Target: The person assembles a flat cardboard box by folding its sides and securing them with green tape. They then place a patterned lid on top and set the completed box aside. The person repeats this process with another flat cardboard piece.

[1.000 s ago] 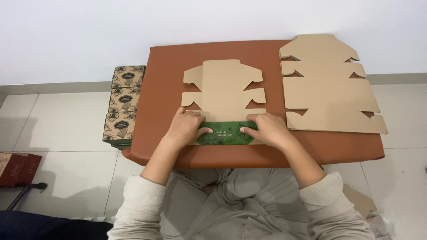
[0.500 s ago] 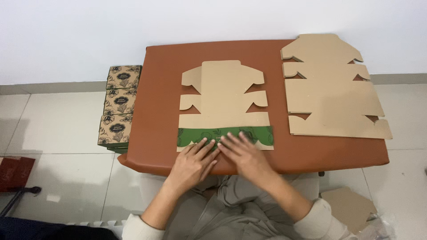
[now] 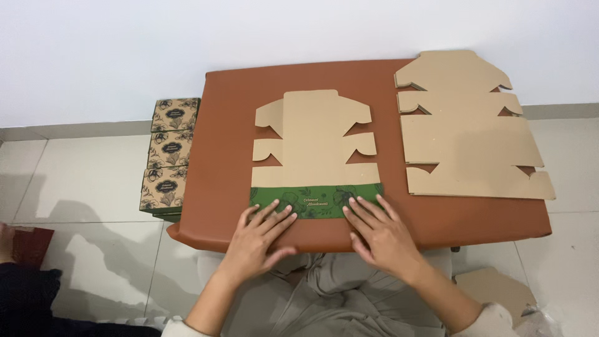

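Left hand (image 3: 259, 236): fingers spread wide, flat, touching green flap (image 3: 316, 202).
Right hand (image 3: 380, 234): same, at flap's 4 o'clock.
Cardboard stack (image 3: 468, 134): 2 o'clock.

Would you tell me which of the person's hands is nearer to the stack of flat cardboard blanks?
Right. The right hand lies just below-left of the stack of flat cardboard blanks; the left hand rests farther away, across the green folded flap.

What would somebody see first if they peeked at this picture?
Probably the flat cardboard cutout in the middle of the brown table, with its near flap folded up to show green. The left hand and right hand lie flat with fingers on that flap at the near edge. A stack of cutouts sits to the right, and patterned boxes stand on the floor to the left.
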